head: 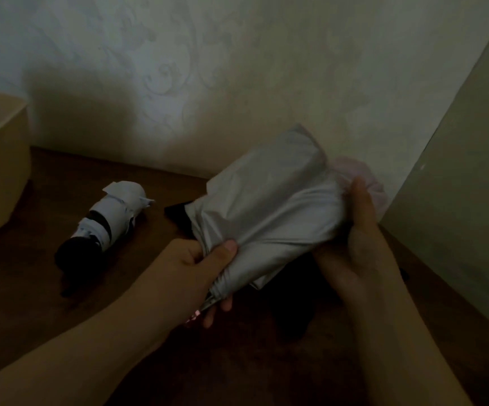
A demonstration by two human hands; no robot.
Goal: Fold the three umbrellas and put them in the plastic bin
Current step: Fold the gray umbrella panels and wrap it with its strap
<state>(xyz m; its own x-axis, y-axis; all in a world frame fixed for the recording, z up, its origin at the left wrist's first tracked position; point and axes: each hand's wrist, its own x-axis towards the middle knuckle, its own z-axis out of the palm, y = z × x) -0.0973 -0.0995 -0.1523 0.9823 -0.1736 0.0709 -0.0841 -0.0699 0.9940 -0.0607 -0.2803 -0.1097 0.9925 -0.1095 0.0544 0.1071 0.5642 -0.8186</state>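
A silver-grey umbrella [269,206] is bunched loosely between both hands above the dark wooden table [32,303]. My left hand [205,265] pinches its cloth near the handle end, thumb on top. My right hand [363,238] cups the far side of the canopy. A white and black umbrella [105,224] lies rolled up on the table to the left. A pale pink umbrella [372,177] peeks out behind my right hand, mostly hidden. The cream plastic bin [0,171] stands at the far left edge.
A patterned wall [237,68] rises right behind the table. A pale flat panel [457,186] leans or stands at the right. Something dark [293,312] lies on the table under the grey umbrella. The scene is dim.
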